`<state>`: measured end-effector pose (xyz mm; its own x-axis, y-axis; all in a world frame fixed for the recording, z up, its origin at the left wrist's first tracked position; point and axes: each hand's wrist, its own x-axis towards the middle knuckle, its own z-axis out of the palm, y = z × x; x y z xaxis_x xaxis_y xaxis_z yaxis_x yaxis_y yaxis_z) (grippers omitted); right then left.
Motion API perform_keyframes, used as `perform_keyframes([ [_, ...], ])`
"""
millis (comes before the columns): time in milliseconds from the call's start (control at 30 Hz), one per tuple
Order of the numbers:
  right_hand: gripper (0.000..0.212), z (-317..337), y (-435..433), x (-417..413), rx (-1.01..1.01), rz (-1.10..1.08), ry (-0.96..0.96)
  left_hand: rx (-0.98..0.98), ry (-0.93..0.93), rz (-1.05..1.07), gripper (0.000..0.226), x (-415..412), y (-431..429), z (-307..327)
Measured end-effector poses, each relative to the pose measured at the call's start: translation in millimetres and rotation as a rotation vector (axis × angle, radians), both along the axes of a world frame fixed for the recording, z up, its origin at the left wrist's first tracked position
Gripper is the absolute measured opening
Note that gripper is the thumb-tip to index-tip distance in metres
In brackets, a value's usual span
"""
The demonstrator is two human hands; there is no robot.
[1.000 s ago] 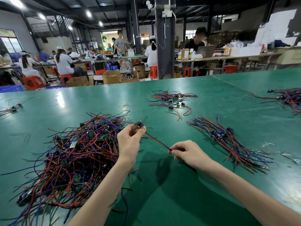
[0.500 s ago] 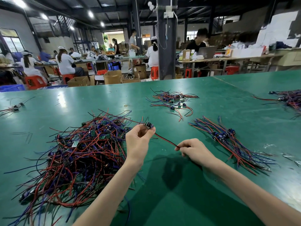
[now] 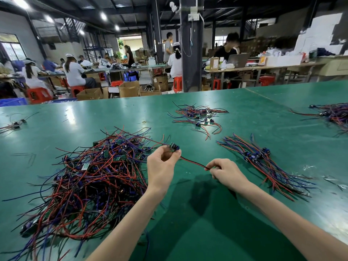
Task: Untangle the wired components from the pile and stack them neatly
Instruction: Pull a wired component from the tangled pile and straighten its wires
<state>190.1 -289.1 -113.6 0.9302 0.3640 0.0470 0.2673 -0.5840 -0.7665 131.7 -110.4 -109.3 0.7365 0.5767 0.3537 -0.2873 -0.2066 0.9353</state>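
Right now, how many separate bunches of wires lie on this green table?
5: big tangled pile front left, loose bunch far centre, neat stack at right, right-edge bunch partly cut off, small left-edge bunch. Others may lie out of view.

Pile (image 3: 90,178) is sitting on the counter (image 3: 207,232), left of centre. Stack (image 3: 263,162) is lying on the right, well apart from the pile. Left grip (image 3: 162,166) and right grip (image 3: 226,172) are hovering between the two, the left grip just beside the pile's right edge. Left grip is holding a component (image 3: 174,146). Wire (image 3: 194,162) is running from the component down-right into the right grip. Loose bunch (image 3: 199,115) is lying behind the grips, further back on the counter. Right bunch (image 3: 333,113) is sitting at the far right edge, left bunch (image 3: 13,125) at the far left edge. Pillar (image 3: 191,53) is standing behind the counter, with boxes (image 3: 130,89) sitting on the floor to its left.
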Motion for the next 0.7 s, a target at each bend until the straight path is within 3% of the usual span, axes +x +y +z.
perform_keyframes([
  [367, 0.053, 2.4, 0.9, -10.8, 0.231, 0.373, 0.033, -0.167, 0.026, 0.085, 0.011, 1.0, 22.4, 2.8],
  [700, 0.055, 4.5, 0.6, -13.3, 0.372, 0.432, 0.07, -0.238, 0.057, 0.029, 0.008, -1.0, 24.0, 7.0],
])
